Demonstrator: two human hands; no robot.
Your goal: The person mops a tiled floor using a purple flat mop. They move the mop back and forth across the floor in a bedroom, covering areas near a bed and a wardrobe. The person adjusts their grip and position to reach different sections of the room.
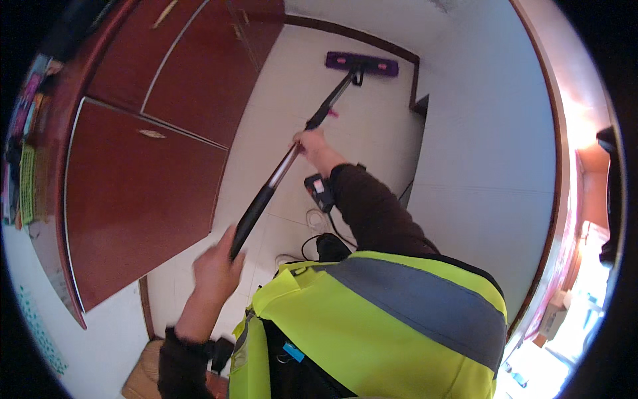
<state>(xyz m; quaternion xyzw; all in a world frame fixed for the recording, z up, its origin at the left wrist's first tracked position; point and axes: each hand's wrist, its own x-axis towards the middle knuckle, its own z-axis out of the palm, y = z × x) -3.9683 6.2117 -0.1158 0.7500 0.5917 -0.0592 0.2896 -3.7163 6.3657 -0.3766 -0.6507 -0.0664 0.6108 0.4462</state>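
A flat mop (pixel 279 171) with a black and silver pole slants across the middle of the view. Its wide purple head (pixel 362 64) lies on the pale tiled floor (pixel 292 73), near the dark skirting at the far wall. My left hand (pixel 218 267) is closed around the black grip at the pole's near end. Farther up, my right hand (pixel 310 143) wraps round the pole just below a black joint. A small black device (pixel 320 193) with a cable sits by my right wrist.
Dark red cabinets (pixel 146 199) stand along the left. A white wall (pixel 485 146) bounds the right, with a bright window area (pixel 588 286) beyond it. Dark skirting (pixel 352 34) runs along the far wall. A brown cushioned item (pixel 141 369) is at the lower left.
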